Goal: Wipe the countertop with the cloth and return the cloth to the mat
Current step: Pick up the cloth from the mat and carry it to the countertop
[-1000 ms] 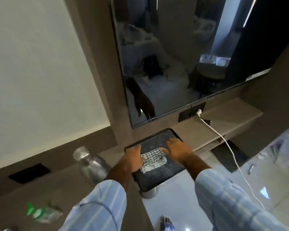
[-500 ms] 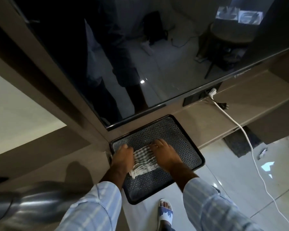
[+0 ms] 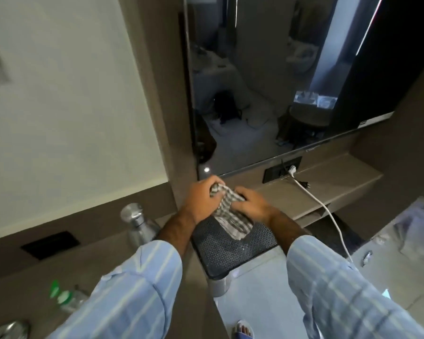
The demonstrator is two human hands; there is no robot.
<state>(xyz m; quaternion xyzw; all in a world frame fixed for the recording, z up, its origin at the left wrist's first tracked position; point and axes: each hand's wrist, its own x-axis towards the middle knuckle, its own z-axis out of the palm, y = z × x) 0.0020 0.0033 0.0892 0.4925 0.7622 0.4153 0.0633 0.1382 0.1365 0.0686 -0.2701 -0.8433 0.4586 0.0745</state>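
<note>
Both hands clamped on the checked cloth (image 3: 227, 211), bunched up and lifted off the mat (image 3: 230, 250). Left hand (image 3: 201, 199) fisted around the upper end, right hand (image 3: 251, 204) pinching the side just below, fingers curled in tight. Lower end of the cloth dangling down, tip looks like it's brushing the mat's surface, but hard to call for sure.

Mat itself dark, textured, sitting at the near edge of the brown countertop (image 3: 328, 189), corner hanging out over the floor a bit. Blue striped sleeves (image 3: 348, 294) filling the bottom of the view.

Off to the left, steel bottle (image 3: 138, 223) standing upright on the lower counter, near the left forearm but not touching. Clear plastic bottle with green label (image 3: 66, 297) lying on its side further down left, pretty blurry. White cable (image 3: 326, 211) plugged into the black socket panel (image 3: 282, 168) behind the counter, trailing over the edge down toward the floor. Big dark screen (image 3: 279, 94) right above, just reflections of the room in it. Sandalled foot (image 3: 242, 330) poking in at the bottom.
</note>
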